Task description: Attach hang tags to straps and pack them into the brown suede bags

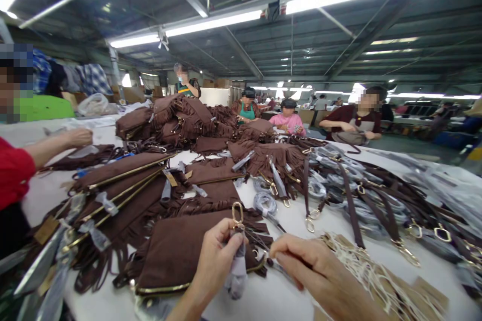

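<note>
Between its thumb and fingers, my left hand (pixel 220 251) pinches a strap end with a gold clasp (pixel 237 213) standing up above it. Clear plastic wrap (pixel 237 273) hangs below that grip. To the right, my right hand (pixel 307 261) has its fingers closed near a thin dark cord; what they hold is too small to make out. A brown fringed pouch (pixel 176 248) with a gold zipper lies flat just left of and behind my left hand.
Brown bags (pixel 181 120) are heaped mid-table. Wrapped straps with gold clasps (pixel 404 251) spread rightward, beside tags with white strings (pixel 361 266). More zippered pouches (pixel 120 175) lie left. A person in red sleeves (pixel 13 170) reaches in at left; several people work beyond.
</note>
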The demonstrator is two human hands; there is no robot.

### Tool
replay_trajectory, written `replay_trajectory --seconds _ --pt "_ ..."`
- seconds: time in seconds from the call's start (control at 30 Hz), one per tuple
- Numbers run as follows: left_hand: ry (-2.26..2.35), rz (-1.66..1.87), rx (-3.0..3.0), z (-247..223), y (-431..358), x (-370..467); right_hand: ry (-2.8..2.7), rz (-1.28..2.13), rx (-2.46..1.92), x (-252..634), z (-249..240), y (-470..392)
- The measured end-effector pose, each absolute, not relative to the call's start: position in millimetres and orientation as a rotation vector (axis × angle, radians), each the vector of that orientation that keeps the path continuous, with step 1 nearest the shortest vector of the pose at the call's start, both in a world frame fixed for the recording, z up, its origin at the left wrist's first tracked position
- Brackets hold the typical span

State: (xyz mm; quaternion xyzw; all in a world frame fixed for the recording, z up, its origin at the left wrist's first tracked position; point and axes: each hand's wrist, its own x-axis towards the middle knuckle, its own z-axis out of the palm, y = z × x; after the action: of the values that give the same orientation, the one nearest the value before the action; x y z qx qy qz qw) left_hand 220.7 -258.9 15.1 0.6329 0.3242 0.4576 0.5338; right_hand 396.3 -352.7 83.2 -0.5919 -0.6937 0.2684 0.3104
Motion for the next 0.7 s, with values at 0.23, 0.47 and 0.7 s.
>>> replay_trajectory --seconds 0.23,0.47,0.7 --pt "0.803 1.121 1.618 16 -265 222 -1.677 0.729 -1.595 387 64 -341" --pt "0.829 1.142 1.632 15 -262 221 -1.712 0.790 -1.528 391 75 -350" --pt "0.868 1.051 1.891 14 -273 228 -1.753 0.621 -1.738 429 89 -376"
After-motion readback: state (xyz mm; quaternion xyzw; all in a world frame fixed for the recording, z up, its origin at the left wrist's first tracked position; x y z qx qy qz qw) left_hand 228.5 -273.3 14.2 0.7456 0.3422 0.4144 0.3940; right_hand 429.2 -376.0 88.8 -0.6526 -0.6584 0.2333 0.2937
